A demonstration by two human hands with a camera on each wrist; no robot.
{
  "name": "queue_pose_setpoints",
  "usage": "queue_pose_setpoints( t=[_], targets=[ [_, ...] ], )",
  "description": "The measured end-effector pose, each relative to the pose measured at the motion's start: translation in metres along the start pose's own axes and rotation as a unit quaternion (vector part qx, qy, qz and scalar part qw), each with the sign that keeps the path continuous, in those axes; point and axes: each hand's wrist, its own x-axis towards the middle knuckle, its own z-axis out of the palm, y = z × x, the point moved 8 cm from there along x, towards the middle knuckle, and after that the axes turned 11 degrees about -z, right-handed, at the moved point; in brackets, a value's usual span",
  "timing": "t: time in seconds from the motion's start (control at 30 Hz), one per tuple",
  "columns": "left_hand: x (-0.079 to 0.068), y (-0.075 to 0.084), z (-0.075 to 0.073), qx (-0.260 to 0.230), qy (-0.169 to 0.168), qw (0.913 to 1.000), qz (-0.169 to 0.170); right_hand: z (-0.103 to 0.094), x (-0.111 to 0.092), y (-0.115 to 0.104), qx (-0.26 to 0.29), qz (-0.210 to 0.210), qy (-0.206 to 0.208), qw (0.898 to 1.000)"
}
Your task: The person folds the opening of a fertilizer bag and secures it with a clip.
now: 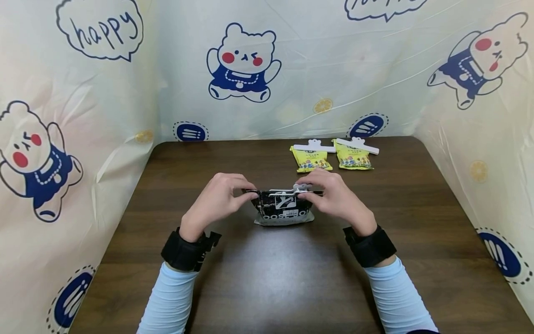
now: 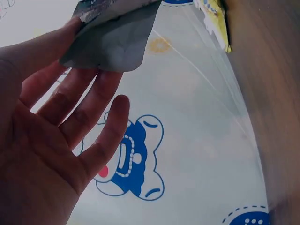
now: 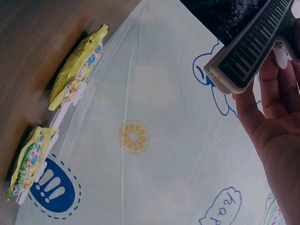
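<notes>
A black pouch [image 1: 283,214] with white print and a pale bottom edge stands upright at mid-table. My left hand [image 1: 219,200] pinches its top left corner between thumb and fingers; the left wrist view shows the pouch's grey inner or back side [image 2: 112,49] there, with the other fingers spread loosely below. A light bag clip [image 3: 253,49] with a dark striped panel lies along the pouch's top edge. My right hand [image 1: 335,197] grips this clip by its handle at the top right. Whether the clip's bar is fully closed on the pouch, I cannot tell.
Behind the right hand, near the table's far edge, lie two yellow snack packets [image 1: 312,162] [image 1: 354,158], each with a white clip [image 1: 314,146] across its top. A printed sheet [image 1: 292,60] with cartoon bears hangs around the brown table [image 1: 267,287].
</notes>
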Motion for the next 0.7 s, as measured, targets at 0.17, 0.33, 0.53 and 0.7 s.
queue_pose_setpoints(
  t=[0.17, 0.33, 0.53, 0.7],
  targets=[
    [0.000, 0.002, 0.001, 0.006, 0.017, 0.9998, 0.009, 0.000, 0.000, -0.001, -0.008, -0.009, 0.002, 1.000],
    [0.000, 0.002, 0.003, 0.005, 0.024, 0.9996, 0.016, 0.001, 0.001, -0.004, -0.017, -0.017, 0.006, 1.000],
    [0.001, 0.006, 0.006, -0.003, 0.026, 0.9992, 0.031, 0.003, 0.005, -0.011, -0.018, -0.036, 0.016, 0.999],
    [0.002, 0.007, 0.011, -0.014, 0.018, 0.9993, 0.030, 0.005, 0.006, -0.015, -0.015, -0.047, 0.027, 0.998]
  ],
)
